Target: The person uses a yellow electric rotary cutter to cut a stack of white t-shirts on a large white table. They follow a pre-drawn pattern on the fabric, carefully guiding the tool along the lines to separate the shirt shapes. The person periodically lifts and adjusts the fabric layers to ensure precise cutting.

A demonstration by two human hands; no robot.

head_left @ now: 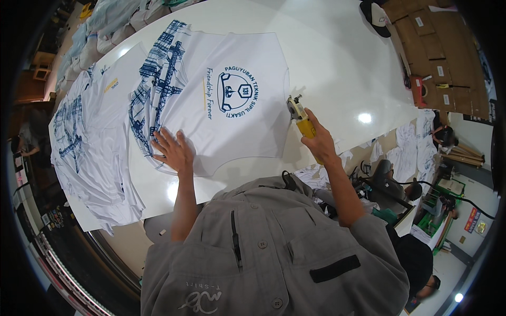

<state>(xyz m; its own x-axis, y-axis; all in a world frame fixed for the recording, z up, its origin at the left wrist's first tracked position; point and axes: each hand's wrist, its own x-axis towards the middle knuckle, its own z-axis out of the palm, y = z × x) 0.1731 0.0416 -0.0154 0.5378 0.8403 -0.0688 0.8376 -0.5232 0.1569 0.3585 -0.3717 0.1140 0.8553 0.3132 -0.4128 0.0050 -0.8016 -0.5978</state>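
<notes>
A white shirt piece (pixel 263 134) lies spread on the white table, with a dark blue printed emblem and a blue line-drawing pattern bunched along its left part. My left hand (pixel 175 151) rests on it, palm down with fingers spread, near the folded printed section. In my right hand (pixel 319 138) is a yellow hand-held electric fabric cutter (pixel 304 126), fingers wrapped round its body. The metal head of the cutter is at the right edge of the cloth; whether it touches the cloth, I cannot tell.
More white shirts (pixel 100 137) with blue print lie at the table's left. A cap (pixel 377 18) sits at the far right of the white table (pixel 337 58), beside cardboard sheets (pixel 432 42) and a red tape dispenser (pixel 418 90). Other people are around; one in black (pixel 416 263) is at lower right.
</notes>
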